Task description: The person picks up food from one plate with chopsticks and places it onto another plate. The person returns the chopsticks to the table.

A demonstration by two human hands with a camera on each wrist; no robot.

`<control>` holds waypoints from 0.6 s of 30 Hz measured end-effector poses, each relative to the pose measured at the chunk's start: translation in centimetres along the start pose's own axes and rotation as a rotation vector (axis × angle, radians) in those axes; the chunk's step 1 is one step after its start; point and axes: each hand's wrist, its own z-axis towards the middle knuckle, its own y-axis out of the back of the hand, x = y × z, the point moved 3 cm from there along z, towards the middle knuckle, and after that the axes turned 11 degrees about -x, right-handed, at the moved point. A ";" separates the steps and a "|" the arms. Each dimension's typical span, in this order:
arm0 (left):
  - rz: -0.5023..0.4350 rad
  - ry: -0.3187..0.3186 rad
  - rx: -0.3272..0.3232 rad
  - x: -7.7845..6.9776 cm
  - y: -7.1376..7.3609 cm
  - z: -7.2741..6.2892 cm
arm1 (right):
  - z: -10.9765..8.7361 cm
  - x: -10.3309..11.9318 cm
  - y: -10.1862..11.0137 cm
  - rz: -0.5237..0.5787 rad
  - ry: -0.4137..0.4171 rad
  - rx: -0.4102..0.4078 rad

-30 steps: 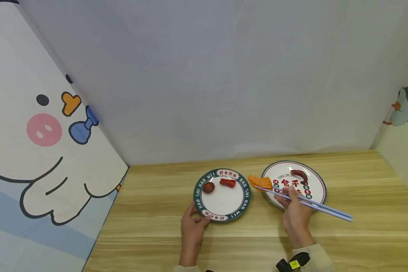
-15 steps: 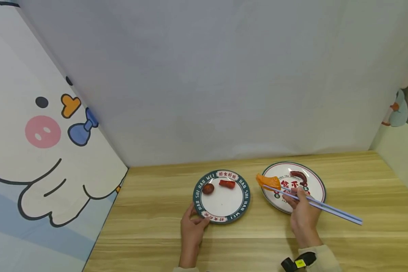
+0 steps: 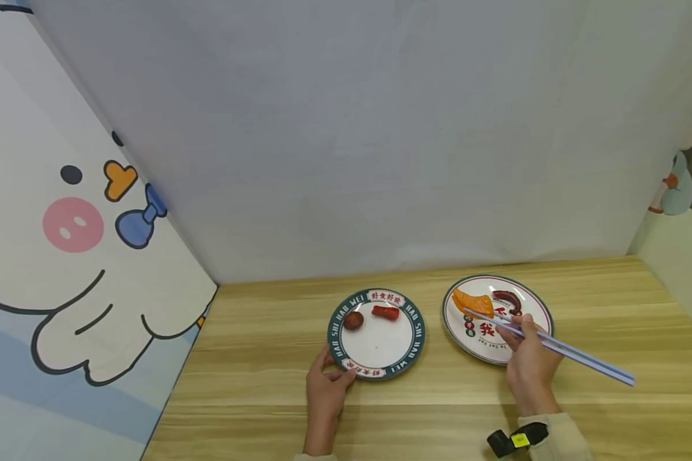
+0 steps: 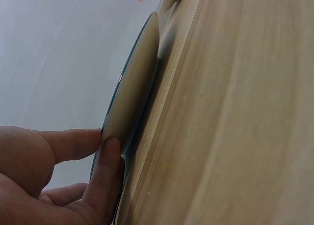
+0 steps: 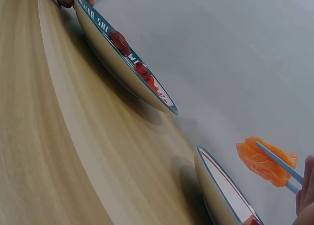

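My left hand (image 3: 325, 390) pinches the near-left rim of a green-rimmed plate (image 3: 380, 342), thumb and fingers at its edge in the left wrist view. On that plate sit a round brown piece of food (image 3: 354, 320) and a red piece (image 3: 386, 312). My right hand (image 3: 533, 368) holds a pair of pale blue chopsticks (image 3: 589, 362). Between their tips is an orange piece of salmon (image 5: 260, 163), held up above the white plate (image 3: 533, 307) on the right. A dark red curved piece, like an octopus tentacle (image 3: 512, 299), lies on this white plate.
Both plates stand on a wood-grain table (image 3: 254, 365). A grey-white backdrop (image 3: 369, 141) rises behind the table. On the left is a panel with a cartoon print (image 3: 75, 224).
My right hand has moved right with the chopsticks and salmon, from the gap between the plates to above the white plate. The left hand stays at its plate.
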 end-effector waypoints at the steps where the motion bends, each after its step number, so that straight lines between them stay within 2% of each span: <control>1: -0.001 0.001 0.000 0.0 0.0 0.0 | 0.1 0.1 0.0 0.000 0.000 -0.006; 18: -0.007 0.009 -0.003 0.1 0.1 -0.1 | 1.4 0.9 0.0 -0.017 0.034 -0.057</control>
